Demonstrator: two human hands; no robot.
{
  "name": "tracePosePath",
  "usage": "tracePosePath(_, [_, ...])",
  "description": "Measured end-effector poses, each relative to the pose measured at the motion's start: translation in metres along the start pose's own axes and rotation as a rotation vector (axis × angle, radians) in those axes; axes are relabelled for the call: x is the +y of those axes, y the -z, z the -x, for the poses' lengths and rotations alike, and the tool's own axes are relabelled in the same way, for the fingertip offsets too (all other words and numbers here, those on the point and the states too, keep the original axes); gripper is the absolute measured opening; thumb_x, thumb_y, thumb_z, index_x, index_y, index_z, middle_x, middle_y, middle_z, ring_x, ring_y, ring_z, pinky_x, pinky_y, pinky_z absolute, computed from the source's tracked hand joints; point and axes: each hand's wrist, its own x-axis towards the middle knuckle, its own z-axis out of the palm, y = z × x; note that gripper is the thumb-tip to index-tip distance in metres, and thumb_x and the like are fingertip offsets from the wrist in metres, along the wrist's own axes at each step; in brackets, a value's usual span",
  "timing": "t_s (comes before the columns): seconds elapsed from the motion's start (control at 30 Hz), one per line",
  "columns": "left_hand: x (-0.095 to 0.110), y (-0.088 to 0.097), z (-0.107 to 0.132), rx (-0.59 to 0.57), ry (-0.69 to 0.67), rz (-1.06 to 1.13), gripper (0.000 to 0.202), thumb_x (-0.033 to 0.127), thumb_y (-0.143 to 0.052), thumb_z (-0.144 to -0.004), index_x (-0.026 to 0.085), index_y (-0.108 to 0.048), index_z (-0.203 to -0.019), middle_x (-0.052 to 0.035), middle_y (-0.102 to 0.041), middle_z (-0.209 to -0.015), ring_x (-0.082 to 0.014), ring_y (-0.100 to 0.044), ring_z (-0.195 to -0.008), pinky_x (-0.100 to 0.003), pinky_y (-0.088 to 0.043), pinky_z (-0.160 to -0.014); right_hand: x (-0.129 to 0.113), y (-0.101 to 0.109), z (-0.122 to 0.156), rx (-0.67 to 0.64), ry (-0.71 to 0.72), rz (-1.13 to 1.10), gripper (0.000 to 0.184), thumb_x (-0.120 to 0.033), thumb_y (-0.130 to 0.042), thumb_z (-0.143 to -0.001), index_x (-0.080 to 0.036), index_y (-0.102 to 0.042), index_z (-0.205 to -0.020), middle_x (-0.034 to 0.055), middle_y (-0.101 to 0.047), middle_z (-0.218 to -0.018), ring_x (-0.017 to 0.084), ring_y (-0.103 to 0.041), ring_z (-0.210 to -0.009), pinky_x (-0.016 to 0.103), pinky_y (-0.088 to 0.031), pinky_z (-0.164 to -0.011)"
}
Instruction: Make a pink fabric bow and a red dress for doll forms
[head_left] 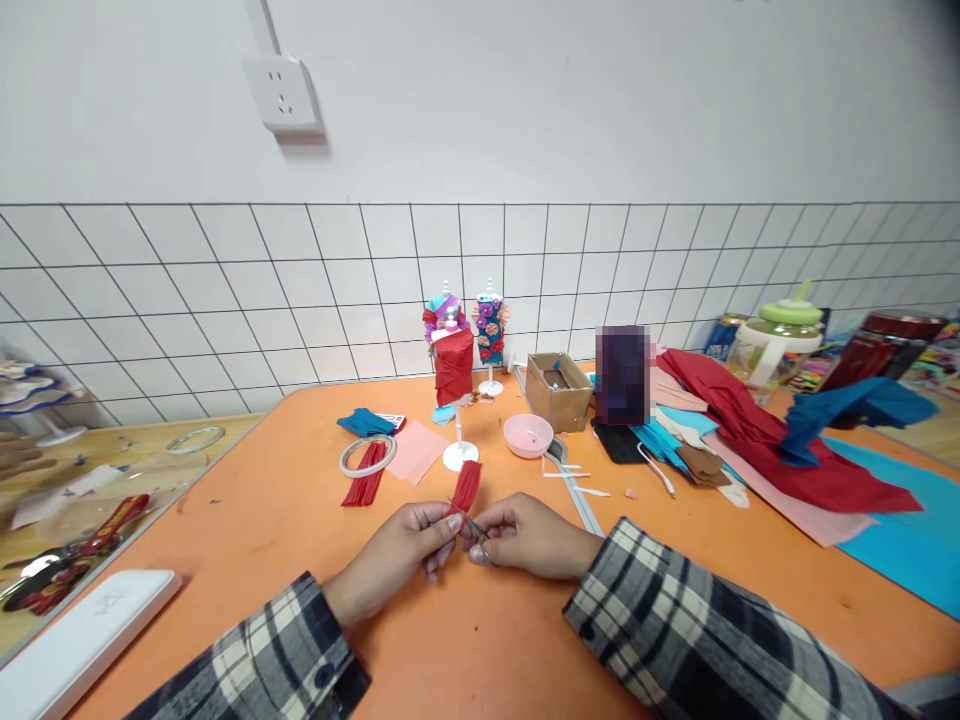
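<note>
My left hand [409, 550] is closed on a folded strip of red crepe paper [468, 484], pinched between thumb and fingers. In my right hand [529, 540] is a small pair of metal scissors [478, 532], whose blades reach to the lower part of the paper. Whether the blades are parted is too small to tell. Just beyond my hands stands a miniature dress form [454, 368] wrapped in red, on a white round base. Left of it lie a pale embroidery-like hoop [346, 462], more pleated red paper [366, 482] and a pink sheet [418, 452].
A pink bowl [517, 436] and a cardboard box [564, 408] stand right of the dress form. Two decorated forms, one a blue form [491, 325], are behind it. Coloured paper sheets [780, 450] cover the right side. A white device [90, 640] lies front left.
</note>
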Motion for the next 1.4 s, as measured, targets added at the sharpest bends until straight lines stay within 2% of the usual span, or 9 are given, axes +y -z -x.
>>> tracePosePath(0.2, [0.000, -0.001, 0.003, -0.023, 0.045, 0.052, 0.045, 0.058, -0.065, -0.077, 0.013, -0.068, -0.077, 0.0054, -0.041, -0.048, -0.0082, -0.035, -0.043, -0.019, -0.035, -0.041, -0.004, 0.003, 0.003, -0.030, -0.025, -0.002, 0.032, -0.045, -0.072, -0.072, -0.014, -0.071, -0.081, -0.0042, -0.051, -0.066, 0.010, -0.041, -0.064, 0.022, -0.033, -0.061])
tracePosePath(0.43, [0.001, 0.000, 0.003, -0.060, 0.083, 0.175, 0.041, 0.054, -0.066, -0.078, 0.013, -0.068, -0.082, 0.0099, -0.030, -0.045, -0.0062, -0.021, -0.040, -0.017, -0.027, -0.036, -0.007, 0.012, 0.006, -0.103, -0.020, -0.025, 0.038, -0.046, -0.071, -0.075, -0.014, -0.071, -0.095, -0.0038, -0.049, -0.071, 0.010, -0.038, -0.067, 0.022, -0.030, -0.062])
tracePosePath(0.67, [-0.003, 0.006, 0.002, -0.109, 0.098, 0.193, 0.038, 0.052, -0.068, -0.077, 0.014, -0.067, -0.078, 0.0099, -0.029, -0.045, -0.0060, -0.021, -0.041, -0.017, -0.031, -0.037, -0.005, 0.011, 0.004, -0.138, -0.007, -0.037, 0.040, -0.051, -0.070, -0.074, -0.012, -0.069, -0.085, -0.0046, -0.045, -0.067, 0.008, -0.034, -0.063, 0.022, -0.024, -0.058])
tracePosePath(0.77, [-0.005, 0.008, 0.001, -0.114, 0.084, 0.189, 0.036, 0.050, -0.067, -0.079, 0.014, -0.066, -0.079, 0.0100, -0.028, -0.046, -0.0062, -0.022, -0.042, -0.017, -0.033, -0.038, -0.005, 0.011, 0.004, -0.111, -0.041, -0.045, 0.042, -0.051, -0.073, -0.070, -0.011, -0.070, -0.081, -0.0042, -0.048, -0.065, 0.008, -0.036, -0.062, 0.022, -0.026, -0.058])
tracePosePath(0.87, [-0.005, 0.009, 0.000, -0.138, 0.072, 0.170, 0.037, 0.051, -0.067, -0.079, 0.014, -0.066, -0.077, 0.0097, -0.029, -0.046, -0.0063, -0.023, -0.042, -0.017, -0.035, -0.038, -0.006, 0.012, 0.005, -0.124, -0.089, -0.039, 0.044, -0.051, -0.074, -0.069, -0.011, -0.072, -0.087, -0.0042, -0.050, -0.065, 0.007, -0.036, -0.057, 0.021, -0.025, -0.053])
tracePosePath(0.97, [-0.004, 0.009, 0.000, -0.182, 0.084, 0.145, 0.038, 0.051, -0.068, -0.078, 0.013, -0.067, -0.077, 0.0100, -0.029, -0.045, -0.0062, -0.024, -0.042, -0.017, -0.037, -0.039, -0.005, 0.013, 0.006, -0.164, -0.129, -0.030, 0.045, -0.052, -0.072, -0.071, -0.013, -0.073, -0.094, -0.0064, -0.046, -0.060, 0.005, -0.031, -0.050, 0.021, -0.019, -0.047])
tracePosePath(1.13, [-0.004, 0.009, 0.000, -0.219, 0.086, 0.124, 0.039, 0.053, -0.068, -0.077, 0.014, -0.066, -0.075, 0.0103, -0.029, -0.043, -0.0062, -0.024, -0.040, -0.019, -0.040, -0.040, -0.004, 0.016, 0.007, -0.170, -0.112, 0.028, 0.040, -0.044, -0.077, -0.068, -0.011, -0.075, -0.090, -0.0047, -0.052, -0.060, 0.006, -0.038, -0.055, 0.019, -0.026, -0.051])
tracePosePath(1.27, [-0.004, 0.011, 0.000, -0.251, 0.101, 0.111, 0.038, 0.052, -0.067, -0.078, 0.013, -0.067, -0.077, 0.0099, -0.029, -0.044, -0.0063, -0.026, -0.041, -0.019, -0.041, -0.042, -0.005, 0.018, 0.008, -0.230, -0.207, 0.027, 0.046, -0.049, -0.073, -0.072, -0.017, -0.073, -0.105, -0.0066, -0.050, -0.063, 0.003, -0.029, -0.046, 0.019, -0.019, -0.042])
tracePosePath(1.4, [-0.004, 0.012, -0.001, -0.265, 0.098, 0.110, 0.037, 0.051, -0.067, -0.079, 0.014, -0.067, -0.078, 0.0101, -0.028, -0.045, -0.0062, -0.024, -0.042, -0.019, -0.041, -0.042, -0.002, 0.017, 0.006, -0.194, -0.160, 0.001, 0.042, -0.045, -0.077, -0.066, -0.013, -0.075, -0.093, -0.0034, -0.056, -0.064, 0.005, -0.041, -0.053, 0.017, -0.026, -0.046])
